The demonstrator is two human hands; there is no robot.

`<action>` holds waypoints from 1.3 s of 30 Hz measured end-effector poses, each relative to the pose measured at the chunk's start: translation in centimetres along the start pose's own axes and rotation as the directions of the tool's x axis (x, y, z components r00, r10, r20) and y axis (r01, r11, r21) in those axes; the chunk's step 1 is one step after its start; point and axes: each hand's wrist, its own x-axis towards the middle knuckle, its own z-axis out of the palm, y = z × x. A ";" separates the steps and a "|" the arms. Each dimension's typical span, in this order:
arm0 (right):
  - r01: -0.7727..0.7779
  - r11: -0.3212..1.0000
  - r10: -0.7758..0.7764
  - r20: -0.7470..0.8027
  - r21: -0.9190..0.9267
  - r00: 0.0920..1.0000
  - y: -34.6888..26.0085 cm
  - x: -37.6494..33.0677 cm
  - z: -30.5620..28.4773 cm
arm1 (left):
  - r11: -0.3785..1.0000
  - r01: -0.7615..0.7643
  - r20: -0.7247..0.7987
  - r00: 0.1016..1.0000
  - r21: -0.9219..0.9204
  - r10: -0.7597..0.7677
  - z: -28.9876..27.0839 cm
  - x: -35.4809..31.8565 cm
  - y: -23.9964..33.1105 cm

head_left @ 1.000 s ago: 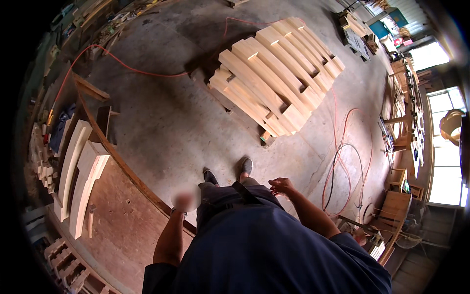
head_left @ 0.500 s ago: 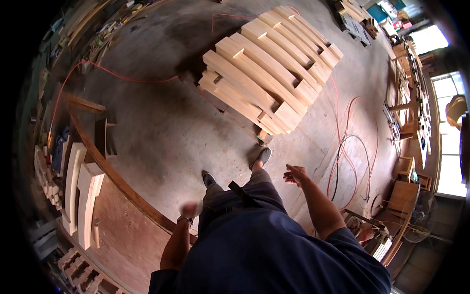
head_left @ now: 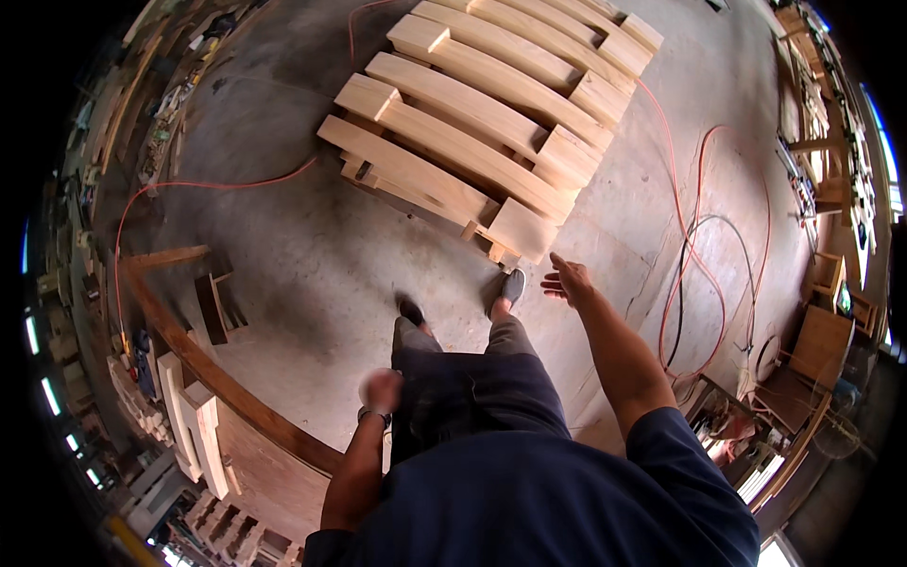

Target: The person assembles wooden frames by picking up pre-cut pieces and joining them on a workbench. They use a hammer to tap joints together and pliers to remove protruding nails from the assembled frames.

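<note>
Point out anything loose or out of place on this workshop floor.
Orange and black cables loop loosely over the concrete floor right of the stacked wooden beams, just beyond the open right hand. They cross the walking area. The left hand hangs blurred beside the thigh; nothing looks spilled or broken.

Right hand [head_left: 567,281] out front, fingers spread, empty, near corner of slat stack [head_left: 491,123] on concrete floor [head_left: 312,255]. Left hand [head_left: 383,389] blurred at hip, watch on wrist, grip unclear. Both shoes just short of stack. Orange cord [head_left: 694,246] loops at right. Table [head_left: 274,454] edge lower left, boards [head_left: 189,425] beside.
</note>
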 end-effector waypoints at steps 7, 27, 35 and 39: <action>-0.090 0.989 0.095 -0.039 0.122 0.995 -2.4 4.8 1.6 | 0.904 0.055 0.044 0.998 -0.425 -0.040 -1.0 14.4 5.2; -0.240 0.825 0.221 0.099 0.512 0.970 -3.2 10.1 4.1 | 0.274 0.480 0.346 0.840 -0.834 -0.418 -6.1 42.7 25.8; -0.151 0.780 0.158 0.042 0.607 0.987 4.4 1.8 9.5 | 0.140 0.285 0.172 0.831 -0.948 -0.529 -8.3 41.7 23.7; -0.089 0.726 0.053 0.074 0.682 0.996 7.0 -1.0 11.7 | 0.318 0.361 0.073 0.753 -0.877 -0.653 -9.0 42.3 22.6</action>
